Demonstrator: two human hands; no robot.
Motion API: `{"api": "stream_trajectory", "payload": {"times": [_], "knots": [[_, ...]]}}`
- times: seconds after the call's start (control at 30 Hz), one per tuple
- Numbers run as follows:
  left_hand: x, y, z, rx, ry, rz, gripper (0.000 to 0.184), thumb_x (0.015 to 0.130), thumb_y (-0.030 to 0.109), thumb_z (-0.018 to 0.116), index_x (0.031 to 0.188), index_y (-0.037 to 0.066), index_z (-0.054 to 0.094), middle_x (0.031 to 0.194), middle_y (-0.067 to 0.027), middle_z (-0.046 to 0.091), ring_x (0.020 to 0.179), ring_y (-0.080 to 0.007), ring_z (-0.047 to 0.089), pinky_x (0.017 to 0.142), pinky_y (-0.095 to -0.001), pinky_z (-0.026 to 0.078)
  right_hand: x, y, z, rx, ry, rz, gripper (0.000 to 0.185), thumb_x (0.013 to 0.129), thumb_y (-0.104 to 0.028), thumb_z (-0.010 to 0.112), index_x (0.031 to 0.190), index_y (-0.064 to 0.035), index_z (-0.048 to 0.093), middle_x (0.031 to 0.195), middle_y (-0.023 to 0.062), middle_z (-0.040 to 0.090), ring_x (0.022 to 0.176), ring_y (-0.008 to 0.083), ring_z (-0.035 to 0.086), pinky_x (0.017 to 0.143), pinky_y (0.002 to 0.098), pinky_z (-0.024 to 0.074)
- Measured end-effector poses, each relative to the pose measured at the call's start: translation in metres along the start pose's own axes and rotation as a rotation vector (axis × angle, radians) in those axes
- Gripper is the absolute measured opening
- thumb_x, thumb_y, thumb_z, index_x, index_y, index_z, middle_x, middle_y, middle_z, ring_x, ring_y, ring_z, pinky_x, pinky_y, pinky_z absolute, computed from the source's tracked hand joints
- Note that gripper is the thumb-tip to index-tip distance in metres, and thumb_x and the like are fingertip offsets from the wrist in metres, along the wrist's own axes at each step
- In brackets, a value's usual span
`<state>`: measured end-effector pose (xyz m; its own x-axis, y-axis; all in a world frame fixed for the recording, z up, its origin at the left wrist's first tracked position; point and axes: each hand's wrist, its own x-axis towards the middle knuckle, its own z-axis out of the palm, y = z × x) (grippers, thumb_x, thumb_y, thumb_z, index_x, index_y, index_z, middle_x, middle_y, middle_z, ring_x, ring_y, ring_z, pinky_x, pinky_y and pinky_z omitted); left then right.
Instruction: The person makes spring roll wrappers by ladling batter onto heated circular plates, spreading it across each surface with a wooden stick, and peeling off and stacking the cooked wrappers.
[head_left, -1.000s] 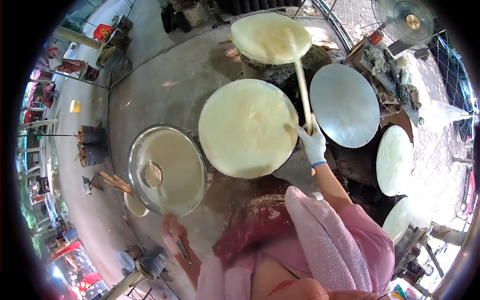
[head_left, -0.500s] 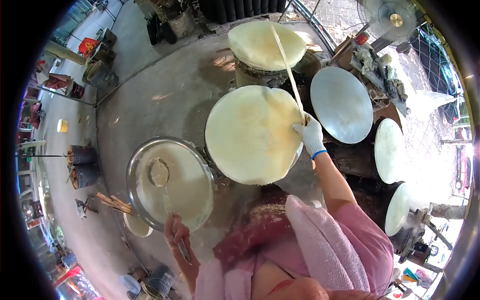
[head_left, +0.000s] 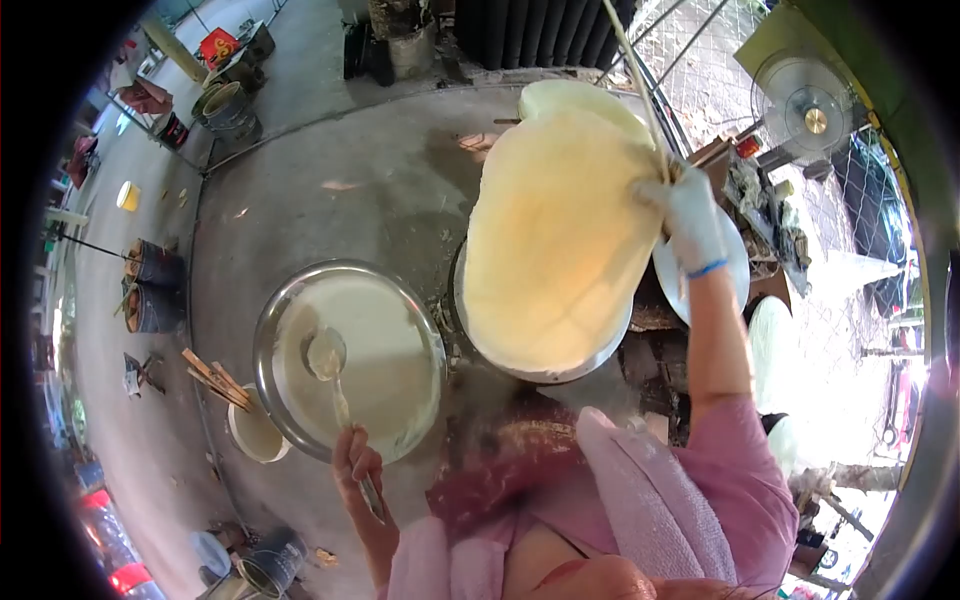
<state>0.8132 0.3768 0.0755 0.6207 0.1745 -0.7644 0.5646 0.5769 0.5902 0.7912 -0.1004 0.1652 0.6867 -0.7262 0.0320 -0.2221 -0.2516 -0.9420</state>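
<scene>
My left hand (head_left: pixel 362 468) is closed around the handle of a ladle (head_left: pixel 341 400). The ladle's bowl rests at the surface of white batter (head_left: pixel 392 330) inside a wide steel basin (head_left: pixel 263 365). In a white glove with a blue band, my right hand (head_left: pixel 692 222) grips a long thin stick (head_left: pixel 633 60) and touches the right edge of a big pale, thin batter sheet (head_left: pixel 560 240). The sheet is lifted at its far side and hangs over a round pan (head_left: pixel 612 345), whose near rim shows. Behind it lies another pale sheet (head_left: pixel 585 98) on a round support, partly covered.
A bare round metal plate (head_left: pixel 735 265) lies right of my forearm, with more pale rounds (head_left: pixel 770 350) beyond. A fan (head_left: pixel 815 120) stands at the far right by a wire fence. Left of the basin is a white bucket (head_left: pixel 258 435) holding wooden sticks (head_left: pixel 215 378).
My right hand has moved up and right with the stick, raising the sheet off the near pan toward the far round. My left hand and the ladle have barely moved.
</scene>
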Motion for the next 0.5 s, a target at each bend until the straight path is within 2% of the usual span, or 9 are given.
{"api": "stream_trajectory", "payload": {"times": [0.07, 0.1, 0.13, 0.17, 0.23, 0.3, 0.33, 0.43, 0.5], "knots": [[0.000, -0.003, 0.001, -0.049, 0.026, 0.012, 0.026, 0.104, 0.017, 0.043, 0.107, -0.008, 0.050, 0.064, 0.0003, 0.043, 0.032, -0.0056, 0.033, 0.029, -0.0201, 0.024, 0.052, -0.028, -0.022, -0.138, -0.117, 0.143, 0.036, 0.071, -0.010, 0.073, 0.103, 0.0046, 0.067, 0.069, 0.0022, 0.062, 0.052, 0.0123, 0.057, 0.048, 0.0232, 0.0442], [-0.002, -0.006, 0.005, -0.088, 0.048, 0.010, 0.027, 0.104, 0.017, 0.043, 0.108, -0.008, 0.050, 0.064, 0.0002, 0.044, 0.032, -0.0058, 0.033, 0.029, -0.0204, 0.024, 0.090, -0.014, -0.029, -0.119, -0.099, 0.091, 0.034, 0.071, -0.012, 0.073, 0.099, 0.0046, 0.067, 0.066, 0.0028, 0.060, 0.051, 0.0129, 0.055, 0.045, 0.0250, 0.0411], [-0.004, -0.009, 0.009, -0.126, 0.070, 0.010, 0.027, 0.104, 0.017, 0.042, 0.108, -0.009, 0.050, 0.064, 0.0001, 0.044, 0.032, -0.0059, 0.033, 0.029, -0.0207, 0.024, 0.111, -0.026, -0.031, -0.193, -0.095, -0.022, 0.030, 0.072, -0.012, 0.072, 0.097, 0.0038, 0.067, 0.067, 0.0043, 0.061, 0.054, 0.0135, 0.056, 0.048, 0.0272, 0.0423], [-0.011, -0.008, 0.015, -0.163, 0.099, 0.003, 0.027, 0.105, 0.017, 0.042, 0.108, -0.009, 0.050, 0.065, 0.0001, 0.044, 0.032, -0.0062, 0.034, 0.030, -0.0211, 0.024, 0.162, -0.013, -0.050, -0.358, -0.150, 0.001, 0.032, 0.071, -0.014, 0.072, 0.096, 0.0054, 0.067, 0.071, 0.0079, 0.063, 0.062, 0.0159, 0.061, 0.056, 0.0311, 0.0470], [0.001, -0.017, 0.003, -0.281, -0.041, -0.058, 0.028, 0.105, 0.017, 0.041, 0.109, -0.009, 0.050, 0.065, 0.0000, 0.045, 0.032, -0.0068, 0.035, 0.030, -0.0220, 0.024, 0.188, -0.055, -0.058, -0.692, -0.111, -0.208, 0.036, 0.070, -0.018, 0.072, 0.097, 0.0042, 0.066, 0.076, 0.0149, 0.067, 0.070, 0.0244, 0.066, 0.065, 0.0360, 0.0509], [0.056, -0.033, -0.059, -0.441, -0.393, -0.159, 0.029, 0.105, 0.018, 0.041, 0.109, -0.009, 0.050, 0.066, -0.0002, 0.045, 0.033, -0.0077, 0.035, 0.031, -0.0231, 0.023, 0.219, -0.085, -0.062, -1.022, -0.068, -0.477, 0.034, 0.072, -0.020, 0.067, 0.099, 0.0008, 0.066, 0.084, 0.0218, 0.068, 0.080, 0.0337, 0.068, 0.072, 0.0418, 0.0524], [0.057, -0.036, -0.065, -0.441, -0.548, -0.210, 0.030, 0.105, 0.019, 0.040, 0.110, -0.009, 0.050, 0.067, -0.0001, 0.045, 0.034, -0.0082, 0.037, 0.035, -0.0243, 0.025, 0.229, -0.090, -0.061, -1.076, -0.040, -0.708, 0.026, 0.077, -0.020, 0.062, 0.098, -0.0054, 0.066, 0.089, 0.0219, 0.067, 0.084, 0.0373, 0.066, 0.075, 0.0443, 0.0525], [0.043, -0.047, -0.058, -0.470, -0.629, -0.187, 0.029, 0.105, 0.019, 0.040, 0.110, -0.009, 0.050, 0.067, 0.0003, 0.044, 0.036, -0.0080, 0.038, 0.039, -0.0247, 0.028, 0.228, -0.078, -0.026, -1.094, -0.035, -0.736, 0.017, 0.083, -0.017, 0.058, 0.095, -0.0078, 0.065, 0.090, 0.0197, 0.067, 0.085, 0.0363, 0.067, 0.077, 0.0444, 0.0525], [0.027, -0.052, -0.055, -0.452, -0.523, -0.154, 0.027, 0.105, 0.019, 0.040, 0.109, -0.007, 0.050, 0.066, 0.0009, 0.043, 0.036, -0.0072, 0.037, 0.038, -0.0233, 0.030, 0.252, -0.013, -0.003, -1.084, -0.112, -0.795, 0.014, 0.087, -0.016, 0.055, 0.099, -0.0127, 0.063, 0.091, 0.0151, 0.069, 0.083, 0.0350, 0.068, 0.075, 0.0459, 0.0532]]}}
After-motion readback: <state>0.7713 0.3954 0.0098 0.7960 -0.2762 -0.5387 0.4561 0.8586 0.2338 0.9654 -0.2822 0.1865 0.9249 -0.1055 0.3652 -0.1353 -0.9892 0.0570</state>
